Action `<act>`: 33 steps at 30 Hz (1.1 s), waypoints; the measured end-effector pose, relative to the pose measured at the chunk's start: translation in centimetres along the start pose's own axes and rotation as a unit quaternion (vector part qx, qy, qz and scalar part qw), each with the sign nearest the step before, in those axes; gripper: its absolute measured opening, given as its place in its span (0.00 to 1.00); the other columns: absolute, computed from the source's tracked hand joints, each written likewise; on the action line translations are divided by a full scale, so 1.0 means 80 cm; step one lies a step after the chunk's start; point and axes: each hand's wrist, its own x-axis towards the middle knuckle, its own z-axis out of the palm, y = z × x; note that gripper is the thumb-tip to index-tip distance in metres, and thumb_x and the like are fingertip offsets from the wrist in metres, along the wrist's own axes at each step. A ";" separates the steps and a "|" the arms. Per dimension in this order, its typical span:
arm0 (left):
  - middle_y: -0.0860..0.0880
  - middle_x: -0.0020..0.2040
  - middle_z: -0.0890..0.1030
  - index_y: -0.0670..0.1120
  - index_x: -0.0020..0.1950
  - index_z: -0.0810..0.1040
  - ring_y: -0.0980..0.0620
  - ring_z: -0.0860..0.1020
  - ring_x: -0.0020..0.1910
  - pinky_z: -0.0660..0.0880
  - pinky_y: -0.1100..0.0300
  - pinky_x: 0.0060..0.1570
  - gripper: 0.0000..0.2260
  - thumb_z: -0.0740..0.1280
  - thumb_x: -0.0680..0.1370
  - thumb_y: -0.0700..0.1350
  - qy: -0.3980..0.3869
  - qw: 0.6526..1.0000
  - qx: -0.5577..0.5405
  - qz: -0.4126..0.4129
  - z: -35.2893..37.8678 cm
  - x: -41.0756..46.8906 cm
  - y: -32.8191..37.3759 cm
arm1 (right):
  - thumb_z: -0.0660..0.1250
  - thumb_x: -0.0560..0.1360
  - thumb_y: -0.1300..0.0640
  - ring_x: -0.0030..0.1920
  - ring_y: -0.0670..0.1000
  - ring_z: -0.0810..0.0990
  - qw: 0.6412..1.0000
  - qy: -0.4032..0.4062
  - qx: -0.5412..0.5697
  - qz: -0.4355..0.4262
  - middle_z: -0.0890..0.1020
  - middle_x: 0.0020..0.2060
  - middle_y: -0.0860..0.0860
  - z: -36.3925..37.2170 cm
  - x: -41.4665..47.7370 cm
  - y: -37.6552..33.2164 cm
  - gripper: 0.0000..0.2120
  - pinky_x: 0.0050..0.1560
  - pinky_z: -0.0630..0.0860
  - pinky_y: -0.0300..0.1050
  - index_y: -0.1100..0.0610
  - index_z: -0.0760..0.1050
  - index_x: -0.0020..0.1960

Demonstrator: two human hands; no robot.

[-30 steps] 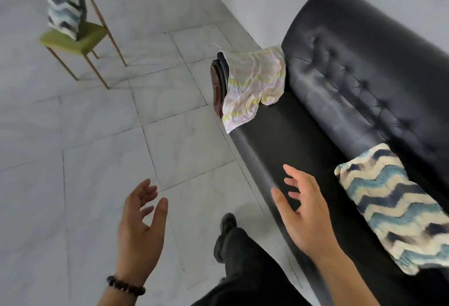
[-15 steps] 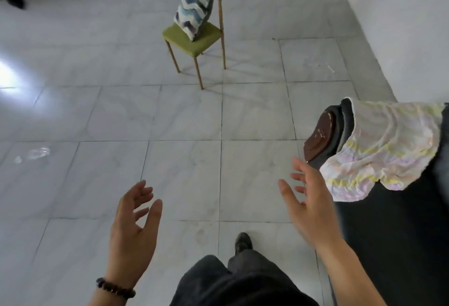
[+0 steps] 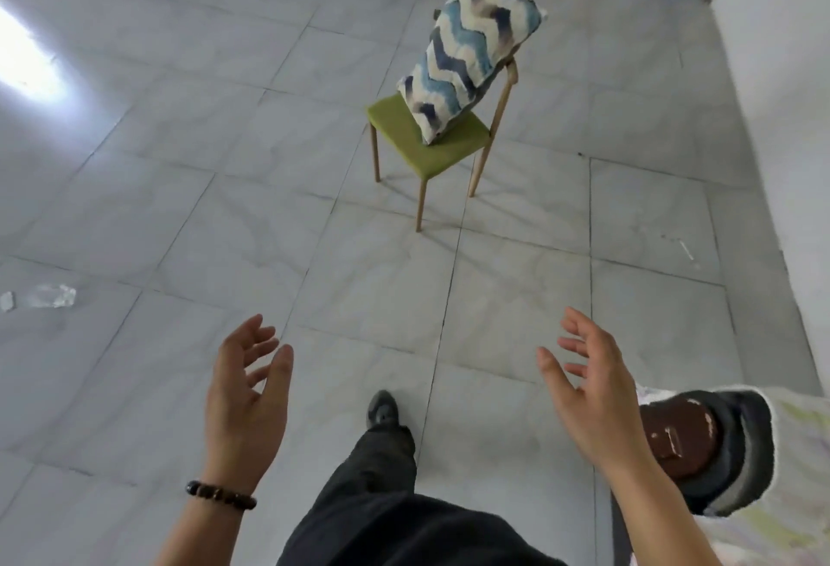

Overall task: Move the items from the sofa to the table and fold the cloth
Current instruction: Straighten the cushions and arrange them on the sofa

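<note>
Both hands hang empty in front of the body, palms turned toward each other. On the left hand [image 3: 245,404] the fingers are loosely spread and slightly curled, and a dark beaded bracelet [image 3: 221,495] circles the wrist. On the right hand [image 3: 593,390] the fingers are likewise apart and relaxed, gripping nothing. Between the two forearms a leg in dark trousers [image 3: 381,498] steps forward, with a dark shoe [image 3: 382,409] planted on the pale marble-look tiled floor [image 3: 224,215].

Just beside the right wrist, at the lower right edge of the view, is the end of the sofa arm [image 3: 700,439], with a brown round cap on its face. The cloth [image 3: 790,475], pale with faint yellow and lilac stripes, is draped over that arm and runs out of view at the right.

Well apart from the hands, further across the floor, stands a chair [image 3: 431,138] with a green seat and thin wooden legs. A cushion [image 3: 471,49] with a blue, navy and cream zigzag pattern stands on end on the seat, tilted back against the chair's backrest. A small crumpled clear wrapper [image 3: 45,296] lies on the tiles at the far left. A white wall [image 3: 781,116] runs along the right side.
</note>
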 end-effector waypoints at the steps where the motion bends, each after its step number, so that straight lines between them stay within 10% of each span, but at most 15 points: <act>1: 0.50 0.59 0.77 0.45 0.68 0.69 0.56 0.76 0.55 0.71 0.68 0.47 0.18 0.65 0.78 0.40 0.000 1.000 -0.001 0.013 0.006 0.044 0.016 | 0.67 0.77 0.50 0.59 0.42 0.75 1.000 0.010 -0.002 -0.005 0.72 0.63 0.44 0.003 0.037 -0.017 0.26 0.57 0.76 0.42 0.49 0.65 0.72; 9: 0.51 0.60 0.76 0.45 0.68 0.68 0.58 0.76 0.56 0.74 0.73 0.47 0.19 0.65 0.78 0.41 -0.039 0.997 0.007 0.071 0.095 0.341 0.115 | 0.66 0.77 0.48 0.60 0.42 0.75 0.997 0.077 0.026 0.002 0.73 0.63 0.44 0.033 0.298 -0.092 0.26 0.55 0.74 0.37 0.50 0.65 0.72; 18: 0.53 0.59 0.75 0.57 0.63 0.68 0.62 0.76 0.57 0.75 0.56 0.54 0.17 0.66 0.77 0.41 -0.074 0.996 0.009 0.052 0.279 0.600 0.160 | 0.68 0.77 0.50 0.59 0.40 0.75 0.996 0.079 0.034 0.030 0.73 0.62 0.43 0.115 0.621 -0.080 0.26 0.54 0.78 0.41 0.49 0.65 0.72; 27: 0.51 0.59 0.76 0.48 0.66 0.70 0.58 0.77 0.57 0.74 0.60 0.52 0.18 0.66 0.77 0.40 -0.076 0.989 0.003 0.128 0.380 0.895 0.284 | 0.66 0.78 0.49 0.58 0.41 0.74 0.997 0.076 0.010 0.002 0.71 0.61 0.43 0.119 0.935 -0.169 0.27 0.53 0.73 0.36 0.48 0.63 0.74; 33: 0.54 0.59 0.75 0.55 0.63 0.68 0.59 0.76 0.57 0.77 0.53 0.55 0.17 0.66 0.78 0.41 -0.218 0.969 0.021 0.113 0.459 1.043 0.263 | 0.65 0.77 0.46 0.57 0.44 0.74 0.992 0.101 -0.038 0.068 0.73 0.61 0.49 0.177 1.056 -0.187 0.28 0.54 0.77 0.43 0.52 0.63 0.74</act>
